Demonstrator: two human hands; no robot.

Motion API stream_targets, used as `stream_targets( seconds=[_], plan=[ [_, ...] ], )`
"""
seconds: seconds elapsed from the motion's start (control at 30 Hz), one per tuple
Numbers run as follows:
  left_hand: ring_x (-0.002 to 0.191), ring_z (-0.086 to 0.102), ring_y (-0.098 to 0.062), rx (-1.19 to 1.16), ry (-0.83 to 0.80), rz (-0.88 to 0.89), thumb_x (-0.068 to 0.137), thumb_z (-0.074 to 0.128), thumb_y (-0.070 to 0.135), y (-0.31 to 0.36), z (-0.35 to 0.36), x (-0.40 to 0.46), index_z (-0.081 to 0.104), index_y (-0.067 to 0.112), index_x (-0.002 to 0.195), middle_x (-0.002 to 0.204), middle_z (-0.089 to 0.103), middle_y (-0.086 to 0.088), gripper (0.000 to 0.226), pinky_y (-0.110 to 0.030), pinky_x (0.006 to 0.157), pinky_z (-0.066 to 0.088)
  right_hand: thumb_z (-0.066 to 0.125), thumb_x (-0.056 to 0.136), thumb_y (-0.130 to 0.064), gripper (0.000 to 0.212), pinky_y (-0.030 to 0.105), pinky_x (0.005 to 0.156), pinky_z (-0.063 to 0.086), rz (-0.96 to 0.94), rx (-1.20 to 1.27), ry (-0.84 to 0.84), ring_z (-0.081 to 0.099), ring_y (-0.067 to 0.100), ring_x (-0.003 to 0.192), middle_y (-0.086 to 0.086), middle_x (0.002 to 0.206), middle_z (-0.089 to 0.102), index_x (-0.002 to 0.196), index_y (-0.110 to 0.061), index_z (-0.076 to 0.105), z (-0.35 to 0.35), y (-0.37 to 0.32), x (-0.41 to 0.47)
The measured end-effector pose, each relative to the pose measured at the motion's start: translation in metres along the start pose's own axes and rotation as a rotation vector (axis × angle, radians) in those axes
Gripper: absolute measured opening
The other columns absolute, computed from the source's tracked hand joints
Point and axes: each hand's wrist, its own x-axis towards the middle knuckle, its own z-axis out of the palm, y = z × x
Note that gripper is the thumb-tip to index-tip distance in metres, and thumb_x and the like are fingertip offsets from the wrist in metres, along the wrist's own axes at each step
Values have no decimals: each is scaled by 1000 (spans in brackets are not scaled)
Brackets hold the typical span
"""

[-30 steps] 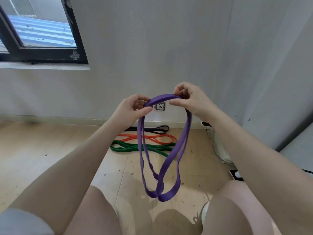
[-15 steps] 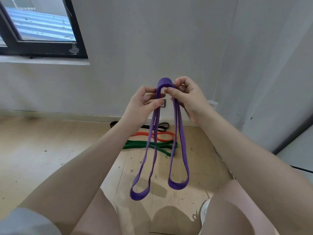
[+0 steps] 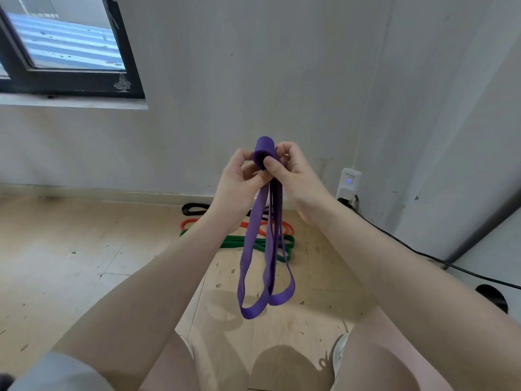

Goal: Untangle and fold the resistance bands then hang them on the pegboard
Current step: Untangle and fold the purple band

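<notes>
A purple resistance band (image 3: 255, 249) hangs folded in front of me, its top bend sticking up between my hands and two loops dangling below. My left hand (image 3: 239, 176) pinches the folded top from the left. My right hand (image 3: 293, 173) pinches it from the right, thumb pressed on the fold. On the wooden floor behind lie a green band (image 3: 234, 242), an orange band (image 3: 189, 222) and a black band (image 3: 194, 208), partly hidden by my arms. No pegboard is in view.
A white wall rises ahead with a dark-framed window (image 3: 70, 52) at upper left. A white plug-in device (image 3: 349, 182) sits low on the wall at right, with a black cable (image 3: 423, 253) running along the floor. My knees fill the bottom.
My hands have come together, bringing the band's top into a tight fold. The hanging loops have drawn closer and now overlap.
</notes>
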Motion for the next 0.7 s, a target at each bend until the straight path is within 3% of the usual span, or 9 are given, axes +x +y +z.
stream_targets(
  seconds=[0.2, 0.27, 0.33, 0.47, 0.53, 0.63, 0.7],
  plan=[
    [88, 67, -14, -45, 23, -3, 87, 60, 6, -4, -3, -5, 55, 16, 94, 98, 68, -10, 13, -24, 79, 54, 54, 93, -16, 11, 22, 86, 48, -45, 34, 15, 59, 6, 103, -5, 112, 60, 99, -25, 54, -9, 12, -8],
    [85, 66, -11, -26, 36, -4, 88, 60, 5, -5, -3, -6, 56, 16, 94, 97, 67, -9, 14, -23, 77, 54, 55, 91, -10, 16, 22, 91, 47, -78, -12, 47, 60, 5, 105, -5, 108, 64, 100, -23, 57, -10, 14, -10],
    [82, 65, -10, -3, 40, -9, 88, 60, 6, -7, -2, -7, 56, 15, 95, 95, 67, -8, 13, -24, 76, 55, 57, 89, -3, 18, 21, 85, 50, -83, 10, 100, 64, 5, 95, -3, 98, 66, 95, -19, 58, -8, 15, -11],
    [77, 65, -9, 26, 37, -33, 89, 59, 9, -10, -4, -10, 53, 15, 98, 89, 69, -3, 12, -23, 74, 55, 55, 90, -5, 18, 34, 91, 52, -77, 3, 116, 65, 14, 100, 2, 102, 68, 96, -21, 61, -4, 21, -14],
    [78, 66, -10, 57, 41, -39, 88, 60, 10, -10, -7, -10, 51, 14, 101, 90, 69, -2, 16, -25, 74, 56, 56, 91, -13, 21, 41, 100, 47, -77, -32, 100, 57, 13, 115, -7, 118, 62, 102, -29, 65, -3, 28, -14],
    [72, 66, -9, 102, 69, -29, 85, 64, 13, -5, -10, -7, 49, 18, 97, 85, 69, 0, 20, -30, 72, 56, 54, 92, -30, 28, 48, 109, 35, -99, -93, 51, 33, 11, 137, -21, 137, 36, 107, -52, 63, -3, 32, -15],
    [71, 67, -11, 132, 106, -12, 83, 68, 15, -1, -11, -5, 48, 19, 96, 84, 69, -2, 24, -31, 71, 56, 49, 95, -29, 32, 37, 111, 34, -84, -101, 11, 27, 8, 138, -18, 141, 29, 113, -55, 54, -4, 30, -16]
  ],
)
